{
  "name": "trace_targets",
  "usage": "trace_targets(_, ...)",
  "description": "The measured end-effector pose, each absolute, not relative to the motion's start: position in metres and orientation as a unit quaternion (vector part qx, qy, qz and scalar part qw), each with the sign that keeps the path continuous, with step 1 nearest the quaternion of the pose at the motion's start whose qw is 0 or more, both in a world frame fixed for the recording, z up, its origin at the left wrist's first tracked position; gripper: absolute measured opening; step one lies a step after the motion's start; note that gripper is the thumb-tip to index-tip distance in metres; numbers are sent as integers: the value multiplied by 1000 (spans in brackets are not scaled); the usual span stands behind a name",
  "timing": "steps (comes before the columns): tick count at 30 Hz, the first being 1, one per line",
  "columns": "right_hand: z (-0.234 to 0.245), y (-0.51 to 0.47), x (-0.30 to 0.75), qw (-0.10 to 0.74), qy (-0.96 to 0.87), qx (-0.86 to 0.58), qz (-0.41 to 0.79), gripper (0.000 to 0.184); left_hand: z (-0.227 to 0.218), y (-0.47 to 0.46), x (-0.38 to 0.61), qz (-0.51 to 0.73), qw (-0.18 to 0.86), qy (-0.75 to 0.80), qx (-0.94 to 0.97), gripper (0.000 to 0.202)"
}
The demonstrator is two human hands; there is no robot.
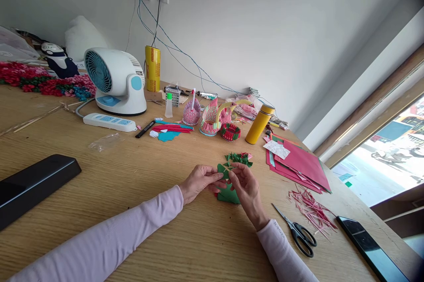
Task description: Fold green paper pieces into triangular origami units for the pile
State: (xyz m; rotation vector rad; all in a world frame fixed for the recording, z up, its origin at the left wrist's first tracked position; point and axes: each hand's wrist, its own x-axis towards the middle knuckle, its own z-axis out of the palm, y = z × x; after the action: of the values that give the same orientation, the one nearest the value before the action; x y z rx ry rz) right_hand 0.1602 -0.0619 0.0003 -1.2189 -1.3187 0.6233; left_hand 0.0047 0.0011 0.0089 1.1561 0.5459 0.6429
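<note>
My left hand [200, 181] and my right hand [245, 189] meet over the wooden table [139, 193], both pinching a small green paper piece [224, 170] between their fingertips. Under the hands lies a stack of green paper [228, 195] with a red edge showing. Just beyond the fingers sits a small heap of folded green and pink paper bits [239, 159]. Both arms wear pale pink sleeves.
Black scissors [297, 231] and red paper strips [311, 209] lie right of my hands, with a phone [371, 246] at the table's edge. Red paper sheets [300, 163], a yellow flask [259, 124], paper swans [212, 118], a fan [114, 81] and a power strip [109, 122] stand farther back.
</note>
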Motion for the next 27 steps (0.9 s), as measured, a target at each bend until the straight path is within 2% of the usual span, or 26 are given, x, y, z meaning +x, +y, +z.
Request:
trace_targets(4, -6, -58, 163, 574, -571, -520, 271, 41, 10, 0, 5, 307, 742, 258, 538, 33)
trace_targets(14, -3, -57, 161, 600, -534, -488, 342, 34, 12, -1, 5, 306, 739, 254, 544, 35)
trace_targets(21, -5, -59, 163, 558, -568, -518, 312, 31, 10, 0, 6, 342, 740, 258, 518, 32)
trace_targets(27, -6, -59, 163, 544, -583, -529, 289, 31, 6, 1, 6, 315, 731, 217, 565, 31)
